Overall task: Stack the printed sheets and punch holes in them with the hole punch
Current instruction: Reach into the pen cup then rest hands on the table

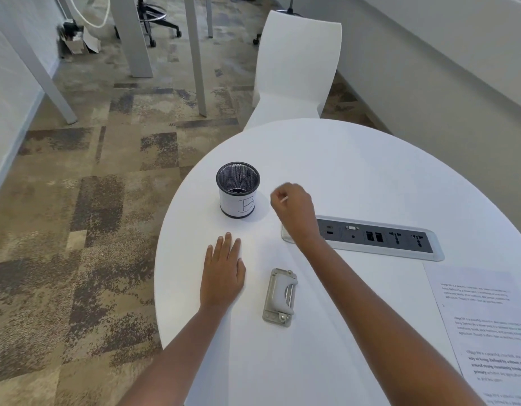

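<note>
one round white tabletop [356,171], smooth and matte, filling the right half of the frame. one white moulded chair [297,63] tucked behind it at upper centre. one stack of printed sheets [484,326], white paper with blocks of grey text, flat at the lower right edge, well apart from both hands; count of sheets not readable. one oblong power strip [379,237] sunk into the tabletop at right of centre, grey face in a pale frame. one cylindrical mesh cup [238,189], black wire with a white label marked "b", upright at centre; nothing clearly visible inside. one metal hole punch [280,297], silvery, rectangular, lying at lower centre between the two forearms, touched by neither. left hand [223,269] spread flat, palm down, empty. right hand [293,208] curled just right of the cup, pinching a small pale sliver [284,199], too small to identify.
</note>
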A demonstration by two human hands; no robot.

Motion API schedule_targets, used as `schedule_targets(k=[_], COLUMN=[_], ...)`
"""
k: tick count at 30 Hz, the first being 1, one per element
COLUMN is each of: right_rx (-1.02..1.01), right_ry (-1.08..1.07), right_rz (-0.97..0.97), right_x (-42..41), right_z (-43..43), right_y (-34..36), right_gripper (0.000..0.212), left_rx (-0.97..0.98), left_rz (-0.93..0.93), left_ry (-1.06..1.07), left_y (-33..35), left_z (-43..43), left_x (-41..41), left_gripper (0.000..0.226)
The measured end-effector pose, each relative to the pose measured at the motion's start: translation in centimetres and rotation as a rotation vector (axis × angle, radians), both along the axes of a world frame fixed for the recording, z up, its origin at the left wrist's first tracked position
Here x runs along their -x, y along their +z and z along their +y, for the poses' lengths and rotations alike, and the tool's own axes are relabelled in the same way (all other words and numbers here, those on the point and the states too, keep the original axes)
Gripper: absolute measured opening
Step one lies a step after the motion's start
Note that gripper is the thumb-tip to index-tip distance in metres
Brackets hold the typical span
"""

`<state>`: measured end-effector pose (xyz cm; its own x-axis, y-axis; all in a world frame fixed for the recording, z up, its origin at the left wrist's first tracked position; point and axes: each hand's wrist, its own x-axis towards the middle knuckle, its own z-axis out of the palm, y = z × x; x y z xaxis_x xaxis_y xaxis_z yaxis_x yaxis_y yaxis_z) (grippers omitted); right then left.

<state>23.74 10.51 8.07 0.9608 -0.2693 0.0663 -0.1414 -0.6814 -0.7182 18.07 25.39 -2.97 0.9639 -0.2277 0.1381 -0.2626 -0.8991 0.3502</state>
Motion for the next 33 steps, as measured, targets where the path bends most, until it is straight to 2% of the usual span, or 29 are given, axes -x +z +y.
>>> schedule_targets(k=[4,9,19,29,33], right_rx=[-0.01,0.013,-0.258,-0.103,-0.044], right_ry=[0.028,0.05,-0.137,-0.377,-0.395], right_rz=[-0.074,0.005,0.069,0.212,0.254], right_x=[-2.7,-4.2,0.3,11.1,14.5], right_z=[1.8,3.0,-1.1,-9.6,-11.2], right_y=[1.9,2.2,-0.4,-5.9,-7.2], right_gripper=[0.017,0.025,0.023,0.021,0.024], left_rx=[-0.005,0.012,-0.02,-0.05,-0.039], left_rz=[0.021,0.039,0.051,0.051,0.054], left_ry=[0.001,0.002,-0.023,-0.025,-0.019], left_y=[0.2,0.2,0.5,0.6,0.7], left_z=[0.0,0.0,0.0,0.0,-0.1], left_x=[0.0,0.0,0.0,0.3,0.5], left_gripper=[0.044,0.043,0.044,0.051,0.055])
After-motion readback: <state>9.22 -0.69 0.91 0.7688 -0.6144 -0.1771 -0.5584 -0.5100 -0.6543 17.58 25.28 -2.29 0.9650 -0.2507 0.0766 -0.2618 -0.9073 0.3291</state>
